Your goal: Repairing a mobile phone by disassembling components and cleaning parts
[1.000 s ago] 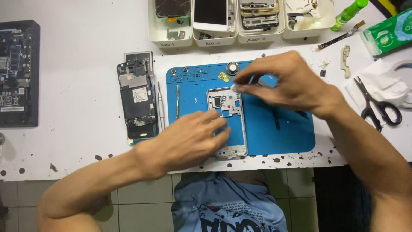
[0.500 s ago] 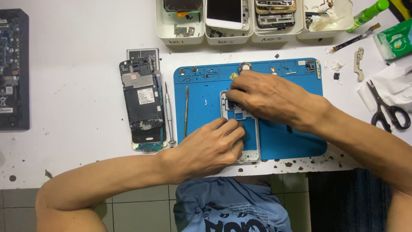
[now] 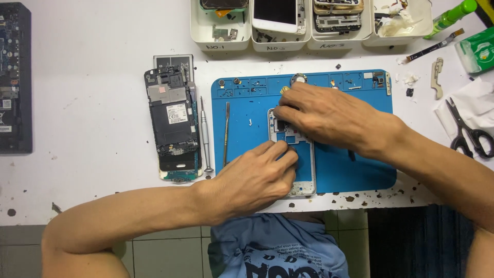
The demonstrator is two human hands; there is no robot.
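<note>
Nearest the table's front edge, the left hand [image 3: 254, 180] lies on the lower half of a silver phone frame [image 3: 303, 175], its grip curled down over the frame's left side and pressing it flat rather than lifting it. The frame lies upright on a blue work mat [image 3: 355, 170], close to the mat's front edge. Just beyond, the right hand [image 3: 329, 116] covers the frame's upper end, fingertips bunched on the top left corner; whether that grip pinches anything small I cannot tell. Left of the mat, a metal pry tool [image 3: 226, 131] and a slim screwdriver [image 3: 205, 134] lie side by side, then an opened phone [image 3: 172, 128]. Black scissors [image 3: 468, 134] lie to the right. Farthest off, white parts trays [image 3: 221, 38] line the white table [image 3: 92, 77].
</note>
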